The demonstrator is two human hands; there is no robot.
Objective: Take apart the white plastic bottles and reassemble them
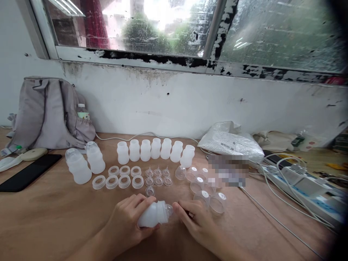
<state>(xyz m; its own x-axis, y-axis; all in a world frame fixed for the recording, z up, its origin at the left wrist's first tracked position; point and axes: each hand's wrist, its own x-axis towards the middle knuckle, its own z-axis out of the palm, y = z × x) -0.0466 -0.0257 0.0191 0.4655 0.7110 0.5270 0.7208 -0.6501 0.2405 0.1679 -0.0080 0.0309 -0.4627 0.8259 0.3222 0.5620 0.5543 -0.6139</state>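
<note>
My left hand (pixel 133 217) is wrapped around a milky-white baby bottle (pixel 152 215), tilted on its side with its neck to the right. A collar ring (pixel 162 212) and a clear nipple (pixel 169 210) sit on its neck. The fingers of my right hand (pixel 194 221) are curled into a pinch at the nipple's tip; whether they touch it or hold anything is hidden. Just beyond lie several clear nipples (pixel 158 181), several white collar rings (pixel 124 181) and several clear dome caps (pixel 217 203). Open bottle bodies (pixel 145 150) stand in a row at the back.
Two capped bottles (pixel 78 166) stand at left, near a black phone (pixel 29 173) and a grey backpack (pixel 46 112). A plastic bag (pixel 231 141) lies at back right. White cables (pixel 274 214) and a power strip (pixel 312 192) take up the right side.
</note>
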